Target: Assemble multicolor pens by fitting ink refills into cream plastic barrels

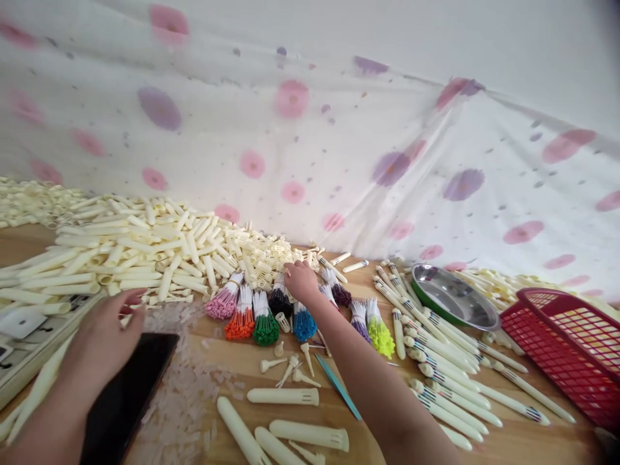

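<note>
My left hand (pixel 107 332) hovers over a dark tablet or phone (pixel 133 387), thumb and fingers curved and apart. A cream bit shows between them, and I cannot tell whether it is touched. My right hand (pixel 301 282) reaches to the edge of a heap of small slotted cream pieces (pixel 261 252), fingers bent together; what they pinch is hidden. Around it stand bundles of thin white refills with coloured ends: pink (pixel 223 303), orange (pixel 241 320), green (pixel 265 326), black (pixel 279 300), blue (pixel 304 323), purple (pixel 359 316) and yellow (pixel 380 336).
Cream pen barrels (pixel 145 245) are heaped at left. Finished-looking multicolour pens (pixel 436 361) lie at right by a metal bowl (pixel 453 294) and red basket (pixel 566 349). Loose barrels (pixel 283 396), a teal strip (pixel 339 386) and clear bits (pixel 179 387) lie in front.
</note>
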Demonstrator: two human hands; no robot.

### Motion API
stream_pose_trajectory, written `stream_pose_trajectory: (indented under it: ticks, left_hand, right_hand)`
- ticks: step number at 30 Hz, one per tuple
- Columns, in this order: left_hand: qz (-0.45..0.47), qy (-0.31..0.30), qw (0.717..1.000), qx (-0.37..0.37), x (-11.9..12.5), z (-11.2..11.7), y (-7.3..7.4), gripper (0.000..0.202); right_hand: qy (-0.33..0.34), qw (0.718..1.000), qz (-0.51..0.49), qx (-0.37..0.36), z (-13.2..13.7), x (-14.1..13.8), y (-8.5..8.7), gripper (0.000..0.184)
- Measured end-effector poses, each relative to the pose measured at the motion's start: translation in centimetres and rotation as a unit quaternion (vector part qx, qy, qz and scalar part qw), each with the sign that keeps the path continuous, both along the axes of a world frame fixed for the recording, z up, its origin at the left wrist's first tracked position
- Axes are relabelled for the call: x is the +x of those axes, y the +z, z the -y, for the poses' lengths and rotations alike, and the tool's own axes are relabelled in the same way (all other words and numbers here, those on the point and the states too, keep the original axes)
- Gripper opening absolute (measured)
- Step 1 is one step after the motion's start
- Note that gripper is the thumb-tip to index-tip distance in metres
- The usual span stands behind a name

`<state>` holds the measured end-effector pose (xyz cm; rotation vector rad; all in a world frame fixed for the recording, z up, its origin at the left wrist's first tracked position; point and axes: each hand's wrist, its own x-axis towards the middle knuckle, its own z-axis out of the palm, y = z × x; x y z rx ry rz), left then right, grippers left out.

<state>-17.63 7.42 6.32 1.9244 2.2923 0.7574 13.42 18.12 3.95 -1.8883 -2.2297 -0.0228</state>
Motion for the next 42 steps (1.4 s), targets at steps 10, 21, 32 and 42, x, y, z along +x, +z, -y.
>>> stream_pose_trajectory:
  ticks: [10,21,32,42]
  left_hand:
    - [-0.160,0.024,0.976,-0.144,-5.9,-2.1,-2.4,0.040]
    - [-0.161,0.050,0.986,-0.009,-4.5,-1.2,-0.5,0.046]
    - [0.010,-0.143,0.987,-0.078,3.5,1.0,-0.5,0.043]
    - [0.140,-0.273,0.929,-0.207,8.0,2.3,-3.0,0.043]
  right_hand:
    - [0.016,1.000,-0.023,-0.012,-0.3,0.3,-0.1,0.035]
    - [-0.018,0.998,-0.052,0.022,-0.9,0.2,-0.3,0.025]
    - [0.020,0.999,-0.027,0.011,-1.1,0.5,1.2,0.025]
    - [0.044,0.977,-0.205,-0.038,4.7,0.7,1.7,0.028]
